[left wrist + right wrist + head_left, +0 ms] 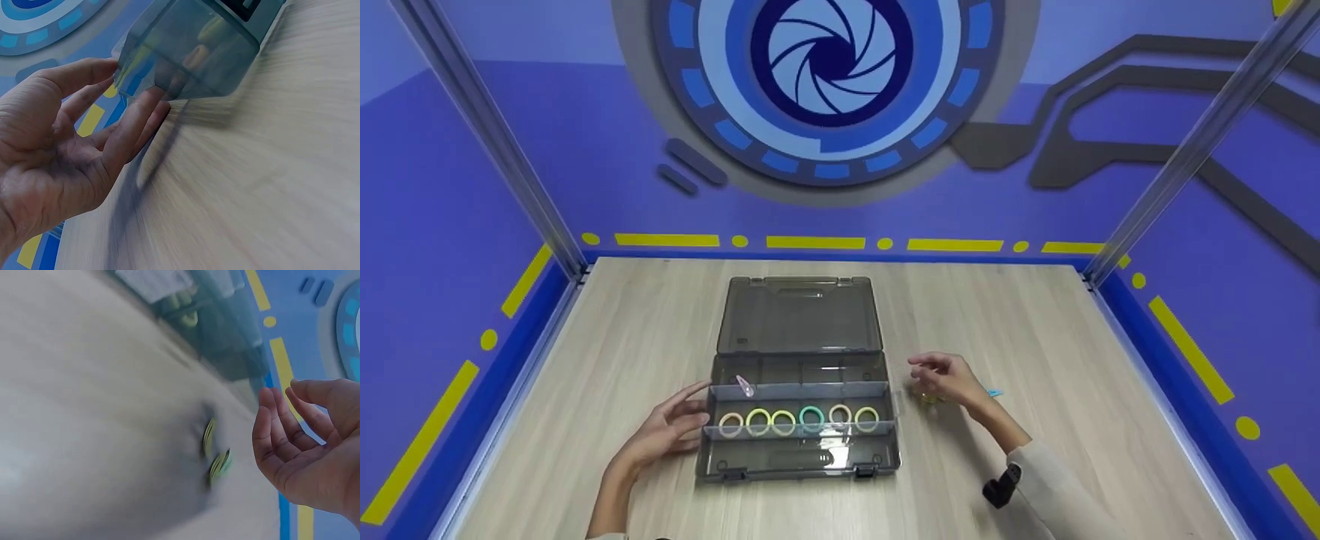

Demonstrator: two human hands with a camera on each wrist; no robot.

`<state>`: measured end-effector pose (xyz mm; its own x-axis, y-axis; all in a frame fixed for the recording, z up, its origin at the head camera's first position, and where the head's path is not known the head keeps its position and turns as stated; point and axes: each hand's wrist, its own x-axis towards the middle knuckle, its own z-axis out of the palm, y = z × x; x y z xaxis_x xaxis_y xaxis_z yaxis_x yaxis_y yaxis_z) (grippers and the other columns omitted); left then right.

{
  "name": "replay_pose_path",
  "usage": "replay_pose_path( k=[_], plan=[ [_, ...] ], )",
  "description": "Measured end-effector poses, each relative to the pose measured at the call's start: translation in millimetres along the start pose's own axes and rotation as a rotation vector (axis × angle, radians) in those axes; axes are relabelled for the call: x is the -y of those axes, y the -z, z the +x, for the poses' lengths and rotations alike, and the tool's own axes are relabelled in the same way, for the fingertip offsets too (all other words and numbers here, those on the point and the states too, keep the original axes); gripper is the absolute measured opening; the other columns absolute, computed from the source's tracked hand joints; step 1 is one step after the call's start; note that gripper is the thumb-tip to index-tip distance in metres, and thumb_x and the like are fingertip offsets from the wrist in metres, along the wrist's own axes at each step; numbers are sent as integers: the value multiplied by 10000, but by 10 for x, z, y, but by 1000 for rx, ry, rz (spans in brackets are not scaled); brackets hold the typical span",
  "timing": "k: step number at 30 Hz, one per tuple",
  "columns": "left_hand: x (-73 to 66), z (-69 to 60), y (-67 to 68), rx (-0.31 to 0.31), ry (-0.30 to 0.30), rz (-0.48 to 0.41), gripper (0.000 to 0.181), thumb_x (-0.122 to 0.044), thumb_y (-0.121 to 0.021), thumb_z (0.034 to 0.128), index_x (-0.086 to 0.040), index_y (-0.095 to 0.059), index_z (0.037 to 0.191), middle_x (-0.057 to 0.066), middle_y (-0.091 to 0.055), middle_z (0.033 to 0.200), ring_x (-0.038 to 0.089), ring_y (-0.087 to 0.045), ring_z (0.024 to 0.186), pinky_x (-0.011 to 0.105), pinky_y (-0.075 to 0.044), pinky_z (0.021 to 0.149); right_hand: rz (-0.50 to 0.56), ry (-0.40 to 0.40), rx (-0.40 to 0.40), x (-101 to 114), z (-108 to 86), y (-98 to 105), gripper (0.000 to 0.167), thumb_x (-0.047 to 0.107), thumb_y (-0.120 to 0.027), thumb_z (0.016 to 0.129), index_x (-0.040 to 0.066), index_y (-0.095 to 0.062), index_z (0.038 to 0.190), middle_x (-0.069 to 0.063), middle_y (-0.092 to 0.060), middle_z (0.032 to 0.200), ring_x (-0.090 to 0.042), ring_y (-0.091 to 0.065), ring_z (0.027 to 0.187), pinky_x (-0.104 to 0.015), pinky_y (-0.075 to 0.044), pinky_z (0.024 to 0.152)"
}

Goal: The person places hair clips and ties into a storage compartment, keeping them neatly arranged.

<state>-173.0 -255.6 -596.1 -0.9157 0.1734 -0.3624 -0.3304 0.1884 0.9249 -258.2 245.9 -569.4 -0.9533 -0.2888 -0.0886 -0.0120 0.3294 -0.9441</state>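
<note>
An open smoky-clear divided box [799, 474] stands on the table with its lid laid back. Several pastel ring-shaped hair ties [811, 418] sit in a row in its middle compartment. One pink hair clip [745, 386] lies tilted near the back divider. My left hand [664, 431] touches the box's left side with its fingertips, fingers loosely extended. To the right of the box, my right hand [949, 381] hovers with loosely bent fingers and nothing visible in them. Below it lie small yellow-green items [219, 466], blurred, and a blue clip [994, 392] shows beside the wrist.
The wooden tabletop [652, 315] surrounds the box. Blue printed walls [825, 217] with metal posts [502, 142] enclose the back and sides. The raised lid [801, 315] lies toward the back wall.
</note>
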Motion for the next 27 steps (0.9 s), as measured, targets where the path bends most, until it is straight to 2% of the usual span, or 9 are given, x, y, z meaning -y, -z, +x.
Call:
replay_pose_path(
  k=[5, 9, 13, 21, 27],
  plan=[
    [15, -1, -12, -6, 5, -1, 685, -301, -652, 1008, -217, -332, 1608, 267, -412, 1520, 336, -607, 1260, 483, -571, 973, -53, -17, -18, -147, -76, 104, 304, 32, -628, 986, -169, -634, 1214, -294, -719, 1088, -109, -669, 854, -179, -538, 689],
    [14, -3, -8, -7, -1, -7, 688, -305, -654, 1007, -214, -332, 1608, 267, -410, 1519, 335, -614, 1253, 490, -570, 975, -110, 37, -8, -203, -114, 125, 264, 13, -659, 966, -158, -671, 1166, -334, -705, 1113, -234, -705, 874, -196, -547, 697],
    [4, -3, -2, -8, -3, -7, 693, -301, -651, 1009, -207, -322, 1611, 258, -420, 1512, 304, -634, 1218, 471, -575, 964, -208, 94, 3, -226, -135, 93, 222, 25, -696, 949, -121, -714, 1115, -293, -737, 1063, -302, -725, 837, -237, -576, 663],
    [-7, -6, -11, -33, 22, 5, 701, -326, -668, 997, -224, -337, 1605, 249, -438, 1509, 277, -670, 1162, 438, -587, 938, -491, 220, -30, -271, -163, -14, 132, -15, -751, 876, -27, -771, 1006, -143, -755, 933, -184, -690, 803, -211, -537, 690],
    [6, -3, -15, -33, 24, -2, 708, -323, -678, 990, -221, -340, 1604, 248, -436, 1504, 296, -652, 1197, 466, -582, 954, -644, 230, -78, -288, -189, -70, 118, -31, -766, 850, 3, -792, 960, -76, -709, 861, -72, -574, 736, -211, -476, 629]
  ],
)
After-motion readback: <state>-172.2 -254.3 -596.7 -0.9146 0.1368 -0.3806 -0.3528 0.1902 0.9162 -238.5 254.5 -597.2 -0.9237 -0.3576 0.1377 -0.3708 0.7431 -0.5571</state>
